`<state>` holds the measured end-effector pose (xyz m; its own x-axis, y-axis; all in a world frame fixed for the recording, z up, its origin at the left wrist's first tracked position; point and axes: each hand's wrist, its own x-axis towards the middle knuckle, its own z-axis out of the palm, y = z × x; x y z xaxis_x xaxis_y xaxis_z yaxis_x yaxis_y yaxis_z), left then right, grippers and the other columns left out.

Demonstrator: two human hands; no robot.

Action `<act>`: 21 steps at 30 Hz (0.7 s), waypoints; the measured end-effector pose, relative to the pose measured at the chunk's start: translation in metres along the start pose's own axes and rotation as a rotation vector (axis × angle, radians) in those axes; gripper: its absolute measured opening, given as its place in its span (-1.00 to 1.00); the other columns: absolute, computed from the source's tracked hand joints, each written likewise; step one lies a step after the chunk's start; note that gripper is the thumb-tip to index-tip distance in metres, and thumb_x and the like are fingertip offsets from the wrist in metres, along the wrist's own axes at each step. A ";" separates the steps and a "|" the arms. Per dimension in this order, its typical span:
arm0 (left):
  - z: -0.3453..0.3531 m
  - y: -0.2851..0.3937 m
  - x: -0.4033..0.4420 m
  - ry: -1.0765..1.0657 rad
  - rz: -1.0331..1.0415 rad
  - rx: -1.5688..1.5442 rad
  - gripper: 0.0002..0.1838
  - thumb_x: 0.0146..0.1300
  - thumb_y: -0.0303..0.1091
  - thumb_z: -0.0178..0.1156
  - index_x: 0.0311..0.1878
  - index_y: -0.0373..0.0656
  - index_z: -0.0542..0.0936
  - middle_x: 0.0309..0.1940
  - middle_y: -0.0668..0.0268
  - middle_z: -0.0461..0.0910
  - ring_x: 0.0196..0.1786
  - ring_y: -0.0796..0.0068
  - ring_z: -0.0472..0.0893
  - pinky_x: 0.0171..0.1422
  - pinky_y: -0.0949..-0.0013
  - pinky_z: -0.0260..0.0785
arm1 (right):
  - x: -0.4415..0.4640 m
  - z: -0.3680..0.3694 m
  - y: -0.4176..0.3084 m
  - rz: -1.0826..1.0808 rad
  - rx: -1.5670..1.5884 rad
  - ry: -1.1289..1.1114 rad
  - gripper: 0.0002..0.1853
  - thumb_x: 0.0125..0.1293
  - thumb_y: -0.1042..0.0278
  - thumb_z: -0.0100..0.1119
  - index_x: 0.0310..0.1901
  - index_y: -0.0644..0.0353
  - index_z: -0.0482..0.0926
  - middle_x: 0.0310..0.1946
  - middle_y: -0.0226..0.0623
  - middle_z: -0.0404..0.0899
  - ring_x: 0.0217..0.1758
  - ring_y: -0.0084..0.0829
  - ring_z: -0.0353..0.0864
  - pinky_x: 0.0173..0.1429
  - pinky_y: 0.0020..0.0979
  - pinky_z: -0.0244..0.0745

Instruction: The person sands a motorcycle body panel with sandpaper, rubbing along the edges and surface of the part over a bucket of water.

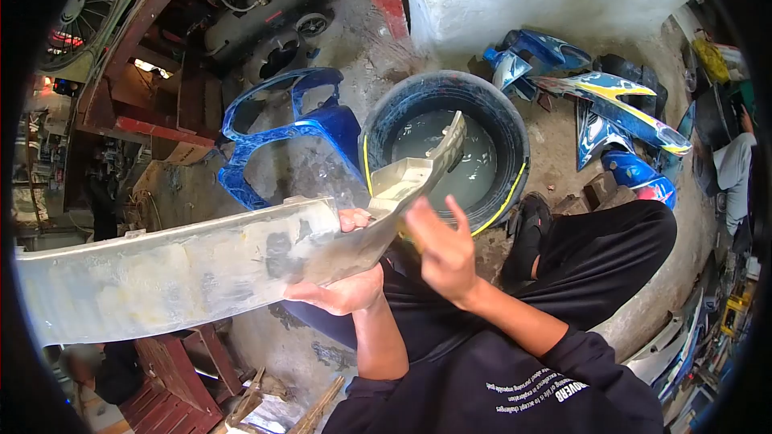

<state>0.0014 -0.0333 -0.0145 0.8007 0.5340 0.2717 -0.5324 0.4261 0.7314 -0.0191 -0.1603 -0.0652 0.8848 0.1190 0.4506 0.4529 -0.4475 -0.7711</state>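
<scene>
A long, curved motorcycle body panel (185,273), patchy cream and grey, stretches from the left edge across to the tub. My left hand (350,288) grips it near the middle, fingers wrapped round its edges. Close to the panel's narrower part is my right hand (446,253), thumb raised and fingers smeared by motion. A hint of yellow shows by those fingers, too blurred to name. The panel's narrow tip reaches over a round black tub (378,116) holding cloudy water (478,165).
A blue plastic frame (326,124) lies left of the tub. Several blue painted fairings (603,124) sit to the right, near bricks (601,191). An air compressor tank (249,28) stands at the back left. A wooden chair (173,374) is at the lower left.
</scene>
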 end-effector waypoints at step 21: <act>0.008 -0.004 0.004 0.246 0.007 -0.026 0.00 0.39 0.54 -0.24 0.38 -0.35 0.26 -0.12 0.04 0.50 -0.08 0.16 0.54 0.13 0.05 0.45 | 0.004 0.006 -0.006 -0.075 0.062 -0.158 -0.34 0.09 0.70 0.07 0.29 0.08 0.61 0.29 -0.20 0.60 0.47 -0.34 0.48 0.62 0.02 -0.03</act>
<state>0.0091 -0.0384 -0.0116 0.7075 0.6975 0.1139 -0.5473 0.4387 0.7128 -0.0173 -0.1524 -0.0616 0.8524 0.2902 0.4350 0.5197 -0.3773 -0.7665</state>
